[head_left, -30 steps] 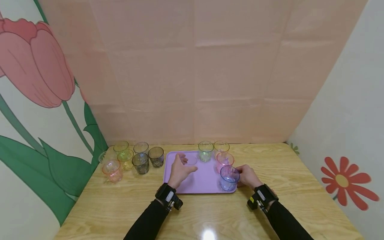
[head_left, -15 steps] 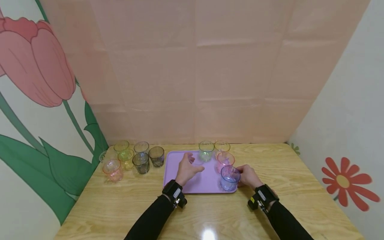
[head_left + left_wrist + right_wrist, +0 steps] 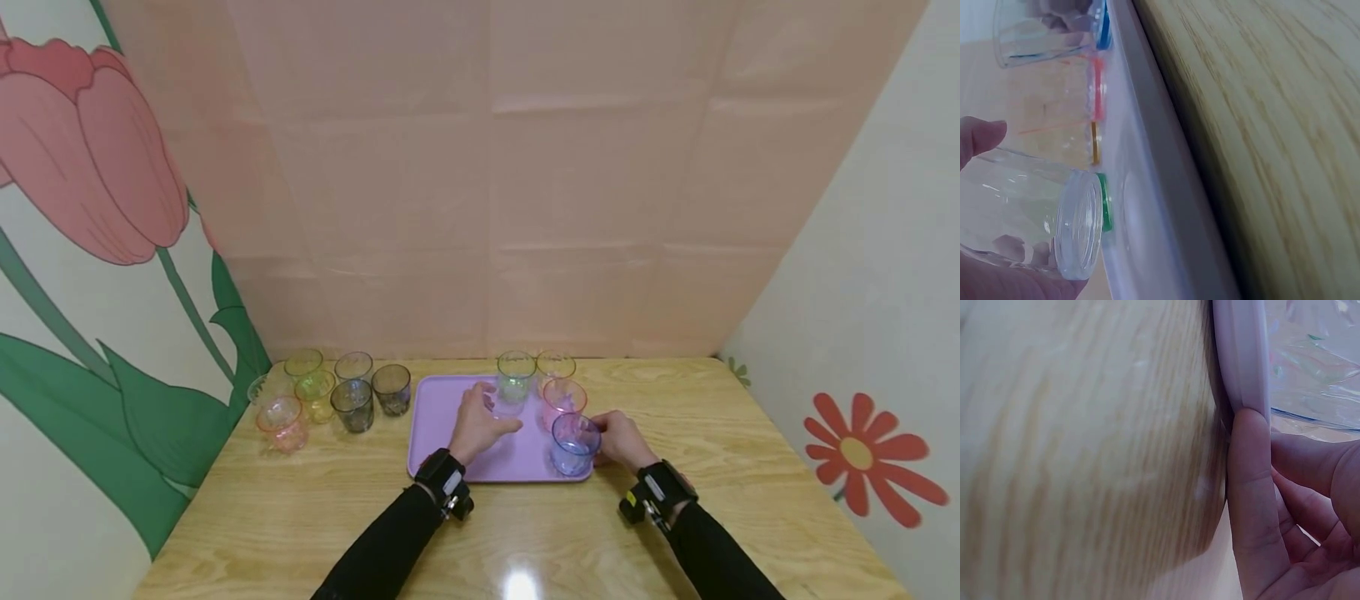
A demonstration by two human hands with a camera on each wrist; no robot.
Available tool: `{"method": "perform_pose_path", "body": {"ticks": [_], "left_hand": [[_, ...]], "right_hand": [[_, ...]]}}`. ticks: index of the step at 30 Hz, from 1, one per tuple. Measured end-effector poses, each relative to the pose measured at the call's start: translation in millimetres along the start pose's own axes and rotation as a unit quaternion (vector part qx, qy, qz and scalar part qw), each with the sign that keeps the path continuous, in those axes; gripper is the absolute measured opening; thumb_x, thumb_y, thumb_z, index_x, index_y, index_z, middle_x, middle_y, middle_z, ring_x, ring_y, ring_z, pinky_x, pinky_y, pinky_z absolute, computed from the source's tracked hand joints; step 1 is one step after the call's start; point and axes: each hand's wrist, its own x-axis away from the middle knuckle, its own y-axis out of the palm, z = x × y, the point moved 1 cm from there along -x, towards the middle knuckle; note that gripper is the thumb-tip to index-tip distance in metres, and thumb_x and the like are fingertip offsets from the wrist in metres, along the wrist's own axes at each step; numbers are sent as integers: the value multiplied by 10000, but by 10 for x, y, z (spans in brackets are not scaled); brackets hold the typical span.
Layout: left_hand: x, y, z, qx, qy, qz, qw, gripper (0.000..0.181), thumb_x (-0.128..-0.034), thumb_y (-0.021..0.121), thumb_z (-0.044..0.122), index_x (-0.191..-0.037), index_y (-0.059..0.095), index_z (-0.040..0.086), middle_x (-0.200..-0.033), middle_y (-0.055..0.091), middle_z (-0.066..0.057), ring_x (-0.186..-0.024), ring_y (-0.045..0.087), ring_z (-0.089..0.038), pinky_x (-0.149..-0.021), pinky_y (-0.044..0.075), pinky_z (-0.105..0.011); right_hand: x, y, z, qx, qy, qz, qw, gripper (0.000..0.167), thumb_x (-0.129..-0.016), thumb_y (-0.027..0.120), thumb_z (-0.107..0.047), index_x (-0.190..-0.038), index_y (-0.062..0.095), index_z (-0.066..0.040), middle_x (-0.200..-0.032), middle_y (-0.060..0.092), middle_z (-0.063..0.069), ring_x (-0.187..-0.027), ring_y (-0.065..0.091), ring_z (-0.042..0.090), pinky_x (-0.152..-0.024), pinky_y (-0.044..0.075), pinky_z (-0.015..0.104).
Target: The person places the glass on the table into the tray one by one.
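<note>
- A person's left hand (image 3: 475, 427) holds a clear glass (image 3: 1035, 209) over a lilac tray (image 3: 437, 421), thumb on 1 side and fingers curled on the other, its base turned toward the tray. Whether glass and tray touch cannot be told.
- The right hand (image 3: 625, 442) touches the tray at its right edge, 1 digit laid against the rim; whether it grips the tray or only presses on it cannot be told.
- Just beside the right hand, at the tray's near right corner, stands a blue glass (image 3: 574, 450), upright.
- Behind it on the tray stand a pink-rimmed glass (image 3: 561, 404), an amber-rimmed glass (image 3: 555, 367) and a green glass (image 3: 514, 383), the last of these 3 near the clear glass in the left hand.
- Left of the tray, 7 more glasses cluster on the wood-grain table (image 3: 315, 517), among them a dark gray glass (image 3: 352, 408), a brownish glass (image 3: 392, 392), a yellow glass (image 3: 317, 400) and a pink glass (image 3: 282, 427).
- Black sleeves (image 3: 386, 537) cover both forearms, a device strapped at each wrist.
- A beige sheet (image 3: 487, 208) hangs behind, flanked by a painted pink tulip (image 3: 90, 158) and a red flower (image 3: 855, 450).
</note>
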Motion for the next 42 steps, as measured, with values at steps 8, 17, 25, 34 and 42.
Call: {"method": "perform_pose_path", "body": {"ticks": [8, 17, 25, 34, 42], "left_hand": [[-34, 102, -11, 56, -25, -2, 10000, 840, -737, 969, 275, -1408, 579, -47, -1340, 682, -245, -1215, 659, -366, -1054, 543, -515], [-62, 176, 29, -251, -29, 302, 9992, 855, -717, 983, 284, -1403, 597, -49, -1308, 661, -244, -1192, 641, -367, -1050, 533, -517], [-81, 254, 23, -253, 69, 211, 9994, 860, -731, 980, 295, -1420, 591, -43, -1321, 655, -241, -1209, 639, -371, -1061, 529, -526], [-71, 288, -32, -92, 201, 56, 9997, 861, -751, 982, 269, -1428, 568, -67, -1339, 679, -238, -1265, 643, -395, -1088, 525, -526], [-85, 293, -4, -313, 167, 120, 9993, 759, -757, 979, 250, -1346, 628, -76, -1229, 709, -228, -1153, 674, -361, -1024, 553, -508]], "right_hand": [[15, 5, -3, -38, 47, 38, 10000, 213, -933, 750, 20, -1126, 749, 109, -879, 743, 126, -694, 699, 186, -616, 648, 364], [-5, 3, -23, -109, 4, 33, 9999, 195, -943, 746, 8, -1114, 756, 103, -857, 728, 113, -677, 695, 182, -608, 646, 353], [6, -4, -17, 11, -1, 10, 10000, 219, -940, 746, 13, -1136, 744, 113, -882, 739, 124, -663, 698, 182, -606, 645, 366], [20, -4, -18, -26, 64, 0, 10000, 229, -941, 742, 16, -1149, 740, 113, -882, 737, 130, -670, 698, 182, -608, 645, 363], [-1, -9, -17, -39, 49, -51, 10000, 234, -946, 736, 18, -1160, 739, 114, -894, 736, 134, -675, 695, 180, -610, 644, 356]]}}
